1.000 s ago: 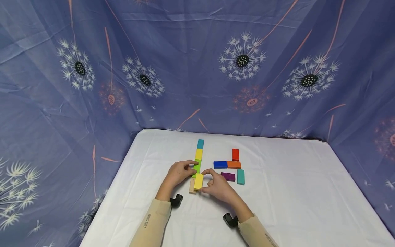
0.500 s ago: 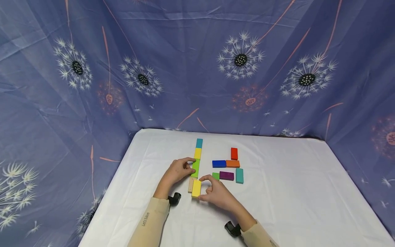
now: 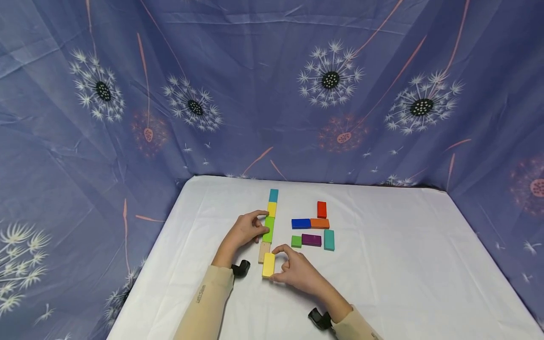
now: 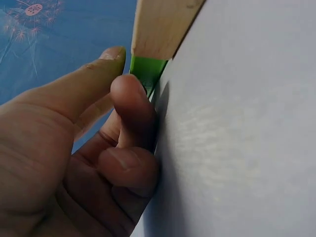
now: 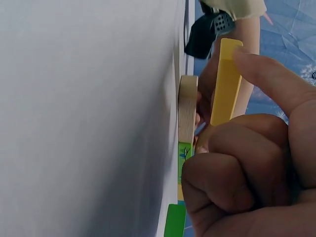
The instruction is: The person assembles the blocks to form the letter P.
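Note:
In the head view my right hand [image 3: 301,272] pinches a yellow block [image 3: 268,265] by its two ends, index finger at the far end and thumb at the near one. The right wrist view has that yellow block [image 5: 227,86] tilted and raised off the cloth. Just behind it, a plain wooden block [image 3: 264,252] continues a straight row with a light green block [image 3: 268,230], another yellow block [image 3: 272,208] and a blue one [image 3: 274,195]. My left hand [image 3: 244,230] holds the light green block, thumb and index finger at its left side, other fingers curled near the cloth.
Right of the row lie a blue block [image 3: 301,224] and an orange block [image 3: 319,224] end to end, with a red block [image 3: 321,209] behind. A small green block [image 3: 296,241], a purple block [image 3: 311,240] and a teal block [image 3: 329,240] are nearer. White cloth [image 3: 391,264] covers the table.
My right hand has drawn the yellow block toward me, from over the wooden block to its near end. The small green block has come into view. My left hand has shifted slightly farther along the row.

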The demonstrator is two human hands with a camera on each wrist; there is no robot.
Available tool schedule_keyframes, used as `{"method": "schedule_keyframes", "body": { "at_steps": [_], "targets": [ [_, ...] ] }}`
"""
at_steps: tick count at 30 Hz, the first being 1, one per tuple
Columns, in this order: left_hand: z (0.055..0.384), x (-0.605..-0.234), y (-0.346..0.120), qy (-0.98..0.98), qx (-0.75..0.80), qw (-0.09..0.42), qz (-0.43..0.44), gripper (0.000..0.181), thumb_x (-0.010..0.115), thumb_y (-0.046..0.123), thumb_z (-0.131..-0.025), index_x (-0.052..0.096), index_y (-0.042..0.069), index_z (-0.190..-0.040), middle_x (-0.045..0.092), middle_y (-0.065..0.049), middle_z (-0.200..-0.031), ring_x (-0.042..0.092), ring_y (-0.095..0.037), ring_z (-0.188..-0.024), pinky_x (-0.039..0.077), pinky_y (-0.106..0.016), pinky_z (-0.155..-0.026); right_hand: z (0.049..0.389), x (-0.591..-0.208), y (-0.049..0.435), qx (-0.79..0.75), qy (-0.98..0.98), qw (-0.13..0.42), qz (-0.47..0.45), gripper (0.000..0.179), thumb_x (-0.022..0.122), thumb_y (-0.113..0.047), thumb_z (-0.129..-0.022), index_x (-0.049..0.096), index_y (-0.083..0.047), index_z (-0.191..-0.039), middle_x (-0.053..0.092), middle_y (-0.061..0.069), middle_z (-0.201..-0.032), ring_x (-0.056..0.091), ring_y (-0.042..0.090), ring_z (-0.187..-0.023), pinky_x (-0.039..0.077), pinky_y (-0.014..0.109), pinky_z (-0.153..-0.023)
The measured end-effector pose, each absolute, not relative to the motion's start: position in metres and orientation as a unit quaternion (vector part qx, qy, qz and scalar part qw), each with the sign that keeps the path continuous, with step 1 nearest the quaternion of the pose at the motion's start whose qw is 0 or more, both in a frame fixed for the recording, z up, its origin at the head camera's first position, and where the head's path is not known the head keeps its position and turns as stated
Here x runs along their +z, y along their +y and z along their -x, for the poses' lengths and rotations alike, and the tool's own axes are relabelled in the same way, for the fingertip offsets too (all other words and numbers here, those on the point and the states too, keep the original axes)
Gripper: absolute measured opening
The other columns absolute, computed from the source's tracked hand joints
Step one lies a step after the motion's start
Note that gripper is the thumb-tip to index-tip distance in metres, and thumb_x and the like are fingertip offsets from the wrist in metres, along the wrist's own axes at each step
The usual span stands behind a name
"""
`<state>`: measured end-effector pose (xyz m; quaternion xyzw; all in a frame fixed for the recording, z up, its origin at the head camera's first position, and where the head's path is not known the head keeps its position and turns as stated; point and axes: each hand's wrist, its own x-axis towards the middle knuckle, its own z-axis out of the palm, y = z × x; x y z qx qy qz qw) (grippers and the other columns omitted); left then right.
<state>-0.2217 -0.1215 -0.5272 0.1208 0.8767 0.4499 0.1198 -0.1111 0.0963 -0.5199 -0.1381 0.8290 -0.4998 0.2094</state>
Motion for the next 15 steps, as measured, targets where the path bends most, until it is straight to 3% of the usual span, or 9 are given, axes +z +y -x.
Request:
{"method": "schedule_keyframes", "body": {
  "at_steps": [15],
  "targets": [
    [0.232,-0.528,-0.116,0.882,0.438,0.13,-0.115,0.053,0.079,0.021,-0.096,0.064,0.017,-0.147,0.071,0.0,-0.079,0.062,-0.015,-0.052,0.048,-0.03,-0.064,0.106,-0.53,0.084,-0.481,0.841,0.206,0.14,0.059,0.09,-0.022,-0.082,0.059,-0.013,-0.132,0.041,-0.011,-0.054,0.031,0.008,-0.047,0.025,0.023,-0.05]
  ]
}}
